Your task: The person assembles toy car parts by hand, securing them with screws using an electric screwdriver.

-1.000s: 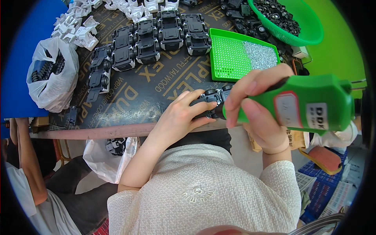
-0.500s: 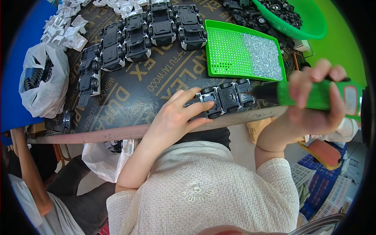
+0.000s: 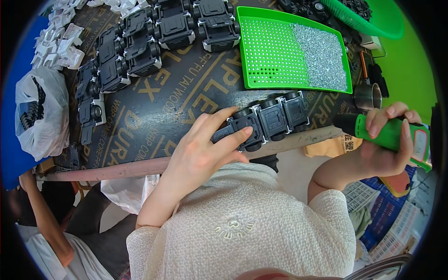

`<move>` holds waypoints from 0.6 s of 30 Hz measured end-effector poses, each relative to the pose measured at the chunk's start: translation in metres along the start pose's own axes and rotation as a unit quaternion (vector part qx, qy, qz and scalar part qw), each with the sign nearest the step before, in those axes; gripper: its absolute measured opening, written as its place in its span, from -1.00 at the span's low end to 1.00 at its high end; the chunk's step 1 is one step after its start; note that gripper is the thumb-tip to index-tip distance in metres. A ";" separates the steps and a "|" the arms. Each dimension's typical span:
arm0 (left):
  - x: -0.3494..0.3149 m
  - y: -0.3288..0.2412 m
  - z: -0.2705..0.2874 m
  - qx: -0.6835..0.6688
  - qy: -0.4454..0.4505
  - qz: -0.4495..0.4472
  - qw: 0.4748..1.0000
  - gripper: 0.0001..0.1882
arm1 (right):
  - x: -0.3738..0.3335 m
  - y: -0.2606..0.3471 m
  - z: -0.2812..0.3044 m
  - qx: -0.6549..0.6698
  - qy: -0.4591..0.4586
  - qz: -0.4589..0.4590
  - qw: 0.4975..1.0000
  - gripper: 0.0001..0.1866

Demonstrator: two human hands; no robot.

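Note:
At the table's front edge lies a black toy car chassis (image 3: 272, 117), wheels showing along its sides and pale trim at the corners. My left hand (image 3: 198, 147) is closed on its left end, fingers and thumb pressed over that part. My right hand (image 3: 389, 133) is wrapped round a green electric screwdriver (image 3: 380, 134) with a black nose. The nose points left toward the chassis and is apart from it. Beyond the chassis, a green perforated tray (image 3: 268, 56) holds many small silver screws (image 3: 322, 56) in its right part.
Several black-and-white toy cars (image 3: 140, 51) stand in rows at the back left. White plastic parts (image 3: 58, 44) and a bag of black parts (image 3: 44, 114) lie farther left. A metal cup (image 3: 367, 96) and a green basket (image 3: 392, 23) are at right. A co-worker's arm (image 3: 46, 214) is at lower left.
The screwdriver has drawn away to the right from the chassis's right end, and its nose has lowered. My left hand still holds the chassis. The whole view has shifted slightly.

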State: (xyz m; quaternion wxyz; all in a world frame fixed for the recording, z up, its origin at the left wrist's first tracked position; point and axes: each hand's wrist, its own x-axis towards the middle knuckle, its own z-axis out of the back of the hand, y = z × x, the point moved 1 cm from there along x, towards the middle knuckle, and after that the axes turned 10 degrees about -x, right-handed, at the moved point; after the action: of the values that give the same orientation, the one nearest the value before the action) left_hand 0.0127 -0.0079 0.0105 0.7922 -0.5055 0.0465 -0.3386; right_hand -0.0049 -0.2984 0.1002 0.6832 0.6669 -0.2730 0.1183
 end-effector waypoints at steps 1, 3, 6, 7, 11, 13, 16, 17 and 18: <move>0.002 -0.002 0.001 0.001 0.000 -0.002 1.000 -0.50 | 0.000 -0.001 -0.003 0.004 0.006 -0.005 1.000 -0.73; 0.004 -0.007 0.005 0.024 0.011 -0.010 1.000 -0.43 | 0.000 -0.001 -0.012 0.005 -0.002 -0.006 1.000 -0.75; 0.006 -0.016 0.008 -0.023 -0.037 0.010 0.999 -0.43 | 0.000 -0.002 -0.017 0.016 0.004 0.002 1.000 -0.76; 0.007 -0.015 0.009 -0.019 -0.037 -0.008 0.999 -0.37 | 0.000 -0.002 -0.017 0.025 0.007 0.003 1.000 -0.76; 0.012 -0.018 0.002 -0.061 -0.051 -0.057 0.995 -0.39 | 0.000 -0.004 -0.019 0.021 -0.003 0.013 1.000 -0.77; 0.013 -0.018 0.002 -0.033 -0.042 -0.094 0.994 -0.40 | -0.001 -0.004 -0.021 0.022 -0.027 -0.007 0.999 -0.78; 0.014 -0.019 -0.003 -0.013 -0.060 -0.144 0.988 -0.43 | -0.001 -0.004 -0.026 0.003 -0.045 -0.004 0.999 -0.79; 0.014 -0.019 -0.005 -0.021 -0.085 -0.159 0.983 -0.45 | -0.001 -0.005 -0.027 -0.006 -0.044 0.001 0.999 -0.80; 0.013 -0.016 -0.007 -0.020 -0.085 -0.161 0.983 -0.45 | -0.001 -0.007 -0.026 -0.005 -0.043 0.013 0.999 -0.79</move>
State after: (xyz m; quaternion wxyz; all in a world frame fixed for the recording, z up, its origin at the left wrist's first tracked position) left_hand 0.0122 -0.0249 0.0239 0.7180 -0.5490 -0.0963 -0.4168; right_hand 0.0037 -0.2733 0.0949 0.6724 0.6644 -0.3115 0.0972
